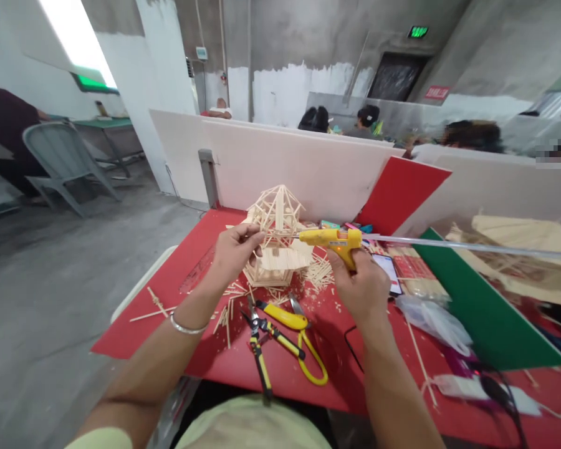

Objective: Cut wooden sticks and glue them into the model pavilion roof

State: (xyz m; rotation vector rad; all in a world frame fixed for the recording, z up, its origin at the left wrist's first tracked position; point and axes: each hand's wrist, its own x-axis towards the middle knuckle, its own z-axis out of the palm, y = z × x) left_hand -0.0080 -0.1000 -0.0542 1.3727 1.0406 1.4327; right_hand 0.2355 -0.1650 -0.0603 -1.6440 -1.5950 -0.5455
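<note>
A small pavilion-like model [280,209] of thin wooden sticks stands on the red work surface, its pointed roof an open frame. My left hand [236,249] is at its left side, thumb and fingers pinched together; what lies between the fingertips is too small to make out. Wrapped round the handle of a yellow hot glue gun [330,237] is my right hand [362,284]. The gun's nozzle points left, at or very near the model's middle. A long clear glue stick [449,243] sticks out from its back end.
Pliers [260,358] and yellow-handled scissors [312,362] lie near the front edge. Loose wooden sticks [320,271] surround the model. At right are a phone [387,273], a plastic bag [437,321] and a green board [490,312]. White partitions [290,162] stand behind.
</note>
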